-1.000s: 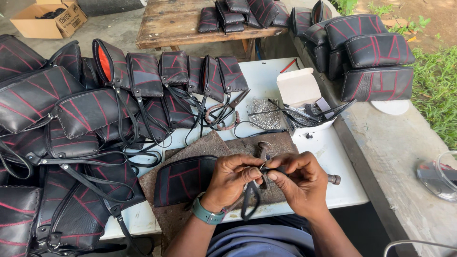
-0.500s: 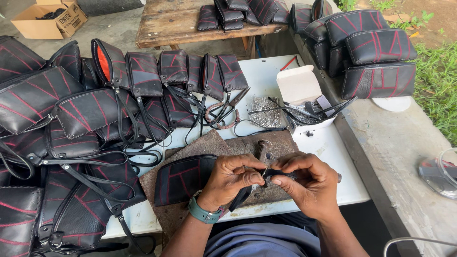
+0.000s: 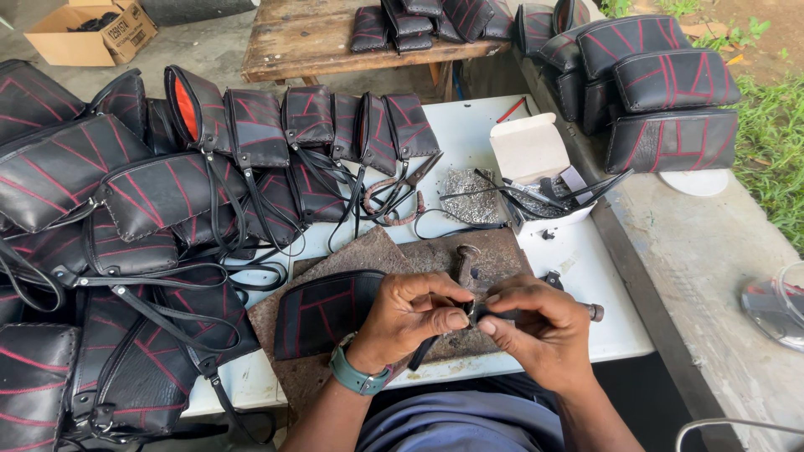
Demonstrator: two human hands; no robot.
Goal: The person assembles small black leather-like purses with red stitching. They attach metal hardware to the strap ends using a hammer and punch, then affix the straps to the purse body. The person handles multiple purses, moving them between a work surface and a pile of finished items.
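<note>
My left hand [image 3: 412, 316], with a green watch at the wrist, and my right hand [image 3: 536, 328] meet over a brown work mat [image 3: 360, 251]. Both pinch a thin black strap [image 3: 421, 353] between fingertips; its loose end hangs down below my left hand. A flat black pouch with red stitching [image 3: 322, 310] lies on the mat just left of my left hand. A small metal anvil tool [image 3: 465, 261] stands on the mat just beyond my fingers.
Many black bags with red lines [image 3: 151, 201] are piled over the left of the white table [image 3: 586, 259]. A white box of straps and parts [image 3: 536, 180], pliers [image 3: 394, 197] and a heap of rivets [image 3: 467, 194] lie behind. More bags [image 3: 670, 92] are stacked on the concrete ledge at right.
The strap formed a hanging loop between my hands a second ago; now it is pulled straighter and both hands pinch it closer together, slightly further right.
</note>
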